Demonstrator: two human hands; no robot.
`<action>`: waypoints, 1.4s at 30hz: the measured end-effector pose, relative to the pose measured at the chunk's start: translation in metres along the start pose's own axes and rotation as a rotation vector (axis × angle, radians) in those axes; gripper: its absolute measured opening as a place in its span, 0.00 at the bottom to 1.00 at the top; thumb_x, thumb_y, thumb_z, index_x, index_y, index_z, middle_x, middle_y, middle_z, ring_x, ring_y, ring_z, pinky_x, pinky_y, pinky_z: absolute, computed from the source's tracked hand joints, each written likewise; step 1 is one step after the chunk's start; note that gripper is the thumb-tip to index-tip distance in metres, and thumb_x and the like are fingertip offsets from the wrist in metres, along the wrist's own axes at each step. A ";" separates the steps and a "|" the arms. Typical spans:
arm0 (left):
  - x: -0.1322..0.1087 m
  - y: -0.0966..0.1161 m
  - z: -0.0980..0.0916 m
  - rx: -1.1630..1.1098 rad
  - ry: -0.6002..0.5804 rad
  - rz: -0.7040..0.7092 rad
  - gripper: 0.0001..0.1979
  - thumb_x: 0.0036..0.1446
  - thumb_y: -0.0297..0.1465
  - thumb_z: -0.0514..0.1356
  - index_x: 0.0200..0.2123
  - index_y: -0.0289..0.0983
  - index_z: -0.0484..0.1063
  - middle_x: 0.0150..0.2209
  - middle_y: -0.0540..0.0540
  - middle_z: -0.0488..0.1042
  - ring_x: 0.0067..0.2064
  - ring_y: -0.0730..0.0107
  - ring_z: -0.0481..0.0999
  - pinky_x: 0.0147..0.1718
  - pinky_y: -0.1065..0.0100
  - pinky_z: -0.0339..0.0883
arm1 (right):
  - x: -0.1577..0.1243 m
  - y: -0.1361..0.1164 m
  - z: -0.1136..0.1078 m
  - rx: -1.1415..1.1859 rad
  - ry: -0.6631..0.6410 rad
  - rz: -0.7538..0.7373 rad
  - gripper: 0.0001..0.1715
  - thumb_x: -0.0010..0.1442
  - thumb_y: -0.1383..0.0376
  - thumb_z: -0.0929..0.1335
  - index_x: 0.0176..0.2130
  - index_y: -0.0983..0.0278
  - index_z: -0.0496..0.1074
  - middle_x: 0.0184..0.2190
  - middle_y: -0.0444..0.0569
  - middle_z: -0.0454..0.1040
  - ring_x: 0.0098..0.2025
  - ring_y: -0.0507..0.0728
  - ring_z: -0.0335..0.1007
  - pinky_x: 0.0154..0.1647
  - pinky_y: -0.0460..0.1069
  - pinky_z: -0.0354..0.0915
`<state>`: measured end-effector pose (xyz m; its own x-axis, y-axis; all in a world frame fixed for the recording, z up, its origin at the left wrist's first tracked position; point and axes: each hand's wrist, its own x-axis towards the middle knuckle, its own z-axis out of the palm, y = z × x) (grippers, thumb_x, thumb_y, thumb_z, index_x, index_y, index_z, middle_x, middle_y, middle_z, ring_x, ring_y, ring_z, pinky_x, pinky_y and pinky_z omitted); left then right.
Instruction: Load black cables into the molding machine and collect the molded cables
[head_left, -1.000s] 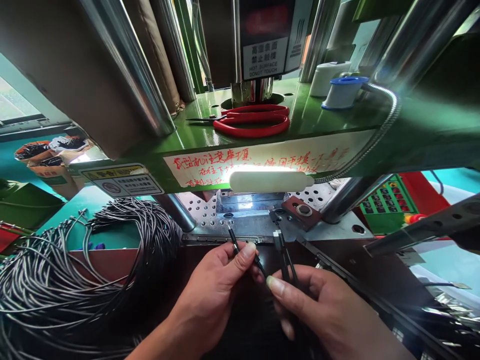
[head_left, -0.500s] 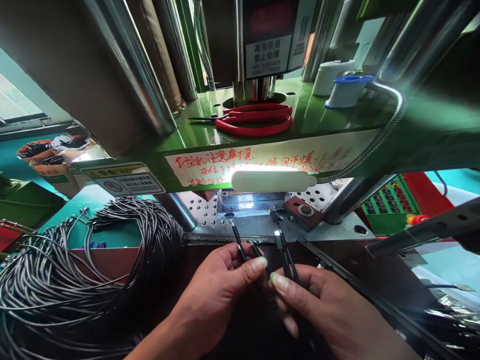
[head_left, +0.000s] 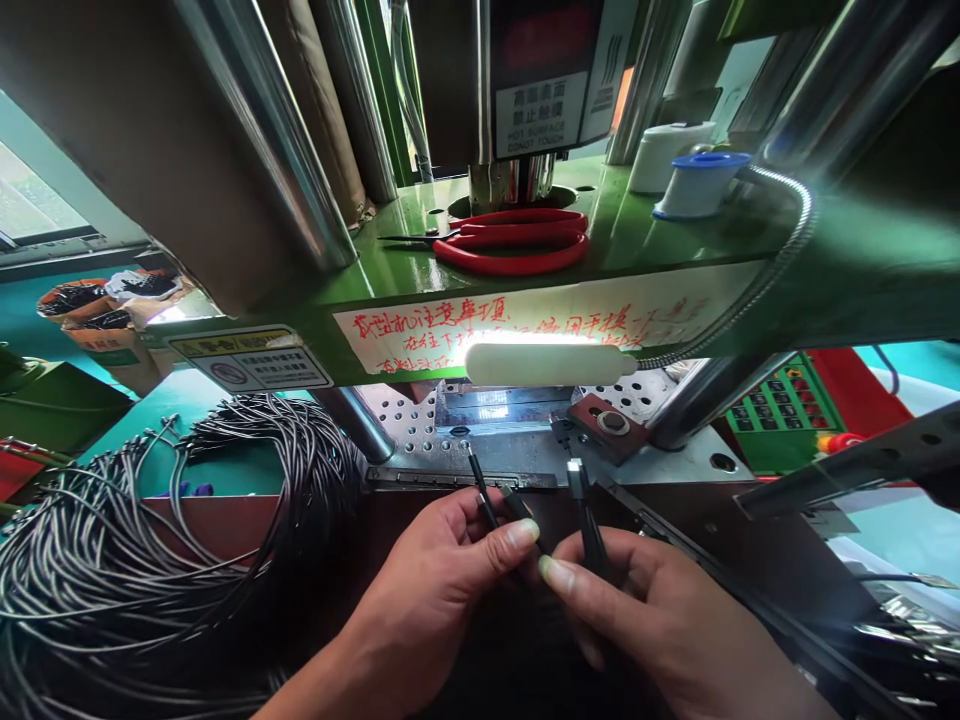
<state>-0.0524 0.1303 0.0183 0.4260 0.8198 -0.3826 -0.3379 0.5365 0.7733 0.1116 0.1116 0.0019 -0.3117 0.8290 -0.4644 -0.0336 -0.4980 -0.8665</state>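
Low in the middle, my left hand is closed, with the thumb pressing on black cables. One thin black cable end with a metal tip points up out of its fingers, and a thicker dark end lies beside it. To its right, my right hand is pinched around black cables. A black cable connector with a bright metal plug stands up from that hand. The thumb tips of both hands are close together. The lower lengths of the cables are lost in shadow.
A large bundle of black cables hangs at the left. Ahead, the green press carries red-handled scissors and tape spools. Below its lamp are a metal plate and brown block. A button panel is right.
The connectors in my right hand have drawn together and shifted slightly right. My left hand stays almost in place, still gripping its cables.
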 end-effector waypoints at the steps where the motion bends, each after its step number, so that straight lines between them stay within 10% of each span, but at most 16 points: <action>1: 0.000 0.000 0.000 0.008 0.009 0.001 0.09 0.53 0.32 0.65 0.36 0.32 0.72 0.29 0.47 0.71 0.31 0.74 0.70 0.34 0.72 0.62 | 0.000 -0.001 0.001 -0.007 0.026 0.000 0.23 0.50 0.48 0.72 0.25 0.65 0.69 0.17 0.39 0.62 0.22 0.49 0.55 0.23 0.45 0.52; 22: -0.002 -0.001 -0.003 0.086 0.088 -0.032 0.12 0.52 0.34 0.65 0.38 0.34 0.70 0.33 0.46 0.72 0.33 0.73 0.69 0.34 0.71 0.60 | -0.004 -0.005 0.006 -0.214 0.259 -0.092 0.14 0.46 0.54 0.73 0.25 0.62 0.73 0.16 0.40 0.65 0.20 0.50 0.57 0.22 0.46 0.54; 42: 0.002 -0.001 0.003 -0.011 0.165 -0.001 0.11 0.55 0.38 0.62 0.33 0.35 0.68 0.24 0.52 0.65 0.24 0.79 0.64 0.24 0.75 0.60 | -0.010 0.003 0.014 -0.085 -0.097 0.090 0.28 0.55 0.43 0.66 0.31 0.66 0.72 0.21 0.41 0.67 0.20 0.48 0.63 0.22 0.44 0.57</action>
<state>-0.0487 0.1313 0.0186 0.2827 0.8405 -0.4622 -0.3472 0.5388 0.7675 0.1014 0.0982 0.0065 -0.3998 0.7515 -0.5248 0.0778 -0.5426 -0.8364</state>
